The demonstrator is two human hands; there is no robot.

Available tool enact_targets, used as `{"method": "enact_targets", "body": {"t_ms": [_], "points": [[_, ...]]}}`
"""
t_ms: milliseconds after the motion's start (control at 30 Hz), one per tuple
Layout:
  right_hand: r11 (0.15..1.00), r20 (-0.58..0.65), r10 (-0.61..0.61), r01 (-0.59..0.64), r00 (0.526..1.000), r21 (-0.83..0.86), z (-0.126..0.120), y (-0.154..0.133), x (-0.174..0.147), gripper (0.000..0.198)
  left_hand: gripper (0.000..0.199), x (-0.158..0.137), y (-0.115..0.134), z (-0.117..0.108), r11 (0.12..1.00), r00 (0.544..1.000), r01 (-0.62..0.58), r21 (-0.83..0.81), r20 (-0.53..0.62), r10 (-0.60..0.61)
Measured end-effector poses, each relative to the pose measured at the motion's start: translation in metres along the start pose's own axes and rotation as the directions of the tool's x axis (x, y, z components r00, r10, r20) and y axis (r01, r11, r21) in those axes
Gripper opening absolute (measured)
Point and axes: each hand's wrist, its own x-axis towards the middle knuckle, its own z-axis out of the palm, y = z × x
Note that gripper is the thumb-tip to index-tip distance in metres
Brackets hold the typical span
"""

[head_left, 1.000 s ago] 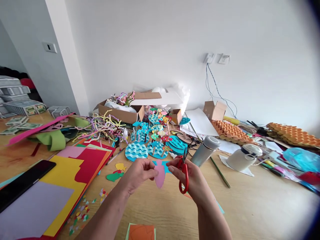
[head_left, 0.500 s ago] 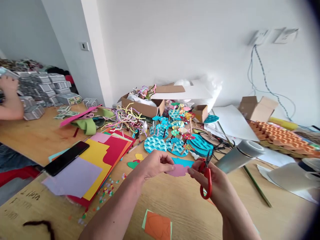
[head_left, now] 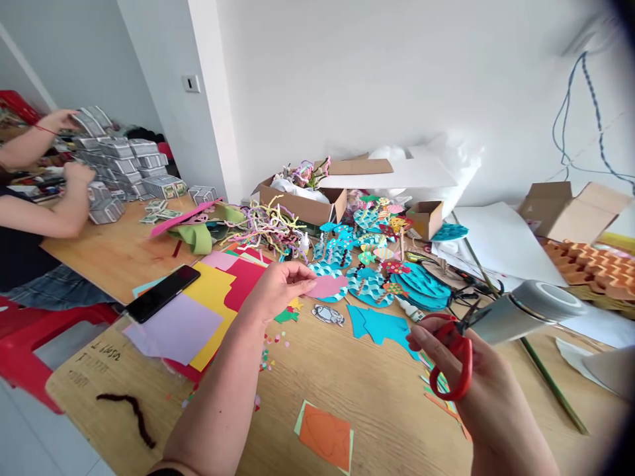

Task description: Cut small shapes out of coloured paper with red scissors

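Observation:
My left hand point(head_left: 285, 287) pinches a pink paper cutout point(head_left: 330, 286) by its left end, above the table. Red-handled scissors point(head_left: 454, 357) rest in my right hand point(head_left: 473, 370), their dark blades pointing up and away to the right. Between the hands lie pieces of blue paper point(head_left: 381, 324) and a small grey-and-white printed figure point(head_left: 328, 315). Green and yellow cutouts point(head_left: 288, 315) sit just under my left hand. Nearer to me is an orange paper square point(head_left: 325, 433) with a drawn outline, lying over pale green paper.
Coloured paper sheets point(head_left: 173, 330) and a black phone point(head_left: 163, 293) are at left. Pipe cleaners point(head_left: 268, 225), blue wavy crafts point(head_left: 370, 284) and a cardboard box point(head_left: 302, 203) fill the back. A grey bottle point(head_left: 526, 311) lies right. Another person's arm point(head_left: 59, 211) works by stacked bundles point(head_left: 119, 162).
My hands have moved apart: the left carries the pink cutout left and up, the right takes the scissors to the right. The view has swung left, showing more of the other person.

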Motion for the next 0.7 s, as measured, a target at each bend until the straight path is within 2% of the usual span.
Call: {"method": "enact_targets", "body": {"t_ms": [100, 200, 333, 433, 567, 700], "points": [[0.999, 0.034, -0.001, 0.002, 0.999, -0.036, -0.006, 0.004, 0.002, 0.033, 0.012, 0.004, -0.009, -0.005, 0.988, 1.0, 0.007, 0.157, -0.031, -0.002], [0.996, 0.039, -0.015, 0.018, 0.999, -0.091, -0.01, 0.009, 0.005, 0.033, 0.012, 0.006, -0.016, -0.011, 0.924, 0.999, 0.024, 0.381, -0.054, -0.004], [0.992, 0.016, -0.034, 0.036, 0.999, -0.117, -0.011, 0.012, 0.006, 0.033, 0.024, 0.007, -0.023, -0.017, 0.756, 0.997, 0.023, 0.654, -0.074, 0.033], [0.987, 0.045, -0.019, 0.026, 0.999, -0.158, -0.011, 0.013, 0.006, 0.033, 0.027, 0.009, -0.027, -0.016, 0.602, 0.997, 0.06, 0.797, -0.075, 0.0], [0.985, 0.041, -0.004, 0.01, 0.999, -0.17, -0.012, 0.014, 0.008, 0.032, 0.026, 0.014, -0.034, -0.014, 0.418, 0.989, 0.111, 0.902, -0.06, -0.133], [0.982, 0.066, -0.012, 0.024, 0.998, -0.185, -0.014, 0.01, 0.009, 0.031, 0.027, 0.016, -0.041, -0.013, 0.382, 0.98, 0.113, 0.917, -0.038, -0.197]]}}
